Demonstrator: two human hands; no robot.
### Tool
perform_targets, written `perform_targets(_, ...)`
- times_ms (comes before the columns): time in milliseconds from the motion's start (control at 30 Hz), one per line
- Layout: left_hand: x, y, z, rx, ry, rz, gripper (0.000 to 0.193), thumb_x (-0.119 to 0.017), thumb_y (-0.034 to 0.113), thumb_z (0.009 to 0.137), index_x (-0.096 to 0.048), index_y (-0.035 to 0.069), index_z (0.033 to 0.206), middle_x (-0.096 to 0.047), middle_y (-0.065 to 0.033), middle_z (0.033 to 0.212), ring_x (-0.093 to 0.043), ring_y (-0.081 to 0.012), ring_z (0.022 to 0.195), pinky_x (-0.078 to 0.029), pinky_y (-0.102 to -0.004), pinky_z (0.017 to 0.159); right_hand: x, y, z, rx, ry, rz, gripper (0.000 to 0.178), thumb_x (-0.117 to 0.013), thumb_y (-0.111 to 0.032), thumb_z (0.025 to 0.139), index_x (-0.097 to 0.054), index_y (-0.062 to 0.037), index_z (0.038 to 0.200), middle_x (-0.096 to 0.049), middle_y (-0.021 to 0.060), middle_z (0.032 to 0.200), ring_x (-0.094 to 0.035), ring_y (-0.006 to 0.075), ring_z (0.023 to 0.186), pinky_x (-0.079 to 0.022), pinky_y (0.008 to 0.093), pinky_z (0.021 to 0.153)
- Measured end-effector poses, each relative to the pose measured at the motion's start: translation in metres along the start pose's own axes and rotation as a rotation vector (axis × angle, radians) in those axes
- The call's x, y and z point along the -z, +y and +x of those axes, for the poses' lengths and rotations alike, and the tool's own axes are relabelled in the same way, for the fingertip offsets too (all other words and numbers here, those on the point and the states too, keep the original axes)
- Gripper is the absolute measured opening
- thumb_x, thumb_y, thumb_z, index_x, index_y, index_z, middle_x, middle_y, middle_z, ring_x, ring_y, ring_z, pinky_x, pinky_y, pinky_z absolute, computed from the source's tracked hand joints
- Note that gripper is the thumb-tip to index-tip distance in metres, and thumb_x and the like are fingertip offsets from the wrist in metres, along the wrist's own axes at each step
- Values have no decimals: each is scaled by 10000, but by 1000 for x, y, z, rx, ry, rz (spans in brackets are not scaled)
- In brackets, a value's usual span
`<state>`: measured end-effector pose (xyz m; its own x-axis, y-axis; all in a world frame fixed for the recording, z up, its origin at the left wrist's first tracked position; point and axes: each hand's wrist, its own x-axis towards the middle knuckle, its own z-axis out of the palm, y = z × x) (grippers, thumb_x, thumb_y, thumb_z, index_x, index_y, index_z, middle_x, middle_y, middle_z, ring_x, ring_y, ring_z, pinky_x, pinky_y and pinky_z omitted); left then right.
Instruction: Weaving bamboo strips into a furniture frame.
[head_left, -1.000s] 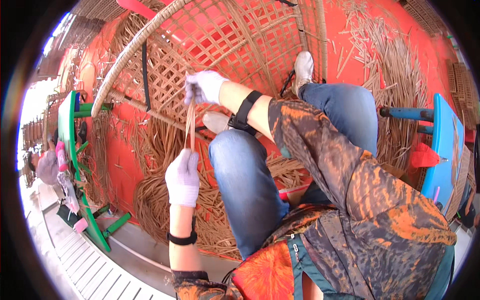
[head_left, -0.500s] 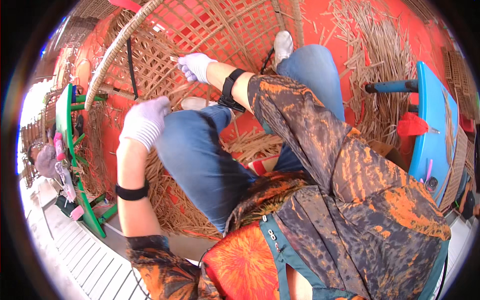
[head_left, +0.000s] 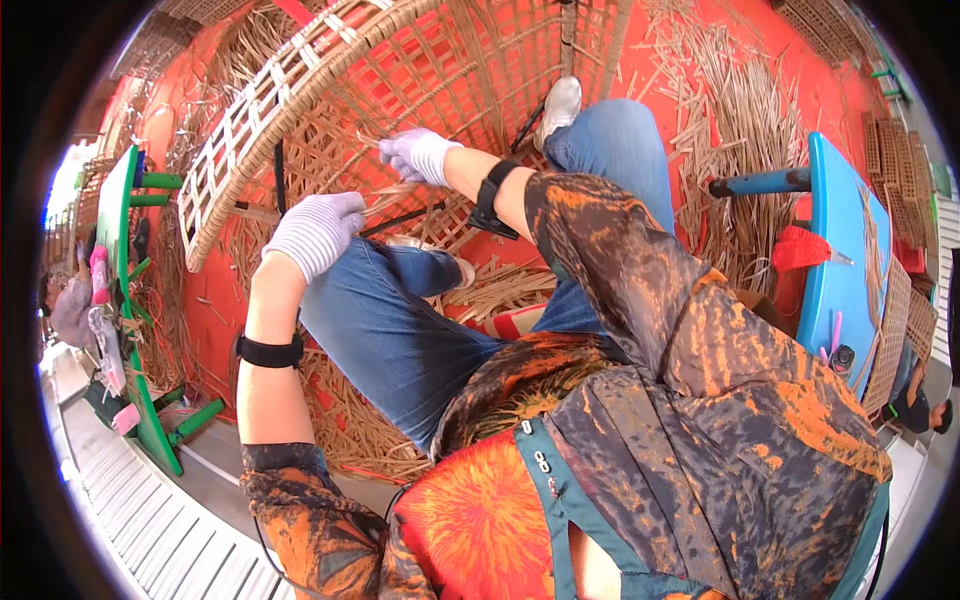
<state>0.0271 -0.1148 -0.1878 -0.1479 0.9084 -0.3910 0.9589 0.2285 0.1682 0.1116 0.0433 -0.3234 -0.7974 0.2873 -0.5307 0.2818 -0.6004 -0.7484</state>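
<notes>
A large open-weave basket [head_left: 430, 75] of tan plant strips leans in front of my legs, its thick latticed rim [head_left: 265, 105] curving down on the left. My left hand [head_left: 316, 234], in a white knit glove, is closed on a flat tan strip [head_left: 388, 200] beside my knee. Farther forward and to the right, my right hand [head_left: 420, 157], gloved too, has its fingers pinched together at the basket's inner side. A thin strip end [head_left: 368, 139] shows at those fingertips. Exactly how the strips run between the hands cannot be made out.
Loose strips [head_left: 745, 130] cover the red floor on the right, with more beneath my legs. A blue stool [head_left: 850, 240] bearing a red item stands at right; a green stool [head_left: 118, 260] is at left. Another person [head_left: 75, 310] sits beyond it.
The basket has tipped, so more of its rim's latticed outer side shows. Both hands have shifted right with it; my left also rose a little and my right came slightly nearer.
</notes>
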Motion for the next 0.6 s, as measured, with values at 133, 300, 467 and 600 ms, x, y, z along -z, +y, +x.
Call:
perform_targets(133, 7, 19, 8, 8, 14, -22, 191, -561, 227, 852, -624, 80, 958, -638, -191, 935, -600, -379, 922, -472, -453, 817, 23, -12, 2, 62, -2, 55, 243, -534, -259, 910, -599, -52, 800, -451, -14, 548, -389, 105, 423, -304, 278, 380)
perform_targets(300, 9, 36, -8, -11, 137, 20, 146, -561, 195, 841, -628, 74, 886, -596, -188, 870, -583, -384, 879, -464, -444, 785, 18, -29, -8, 50, 17, -14, 230, -528, -256, 924, -585, -45, 855, -419, -31, 565, -348, 85, 442, -279, 239, 394)
perform_targets(467, 2, 93, -28, -145, 78, 87, 161, -560, 217, 825, -637, 83, 778, -584, -163, 772, -598, -351, 818, -468, -451, 759, 22, -13, -6, -85, -157, 410, 286, -513, -327, 956, -567, -60, 868, -436, -23, 597, -394, 93, 483, -357, 230, 440)
perform_targets(600, -13, 151, -34, -181, -163, 192, 176, -555, 203, 817, -637, 63, 749, -625, -138, 706, -616, -330, 722, -473, -415, 718, 14, -6, 0, -97, -267, 551, 243, -521, -276, 958, -527, -60, 847, -472, -16, 606, -445, 100, 504, -391, 242, 440)
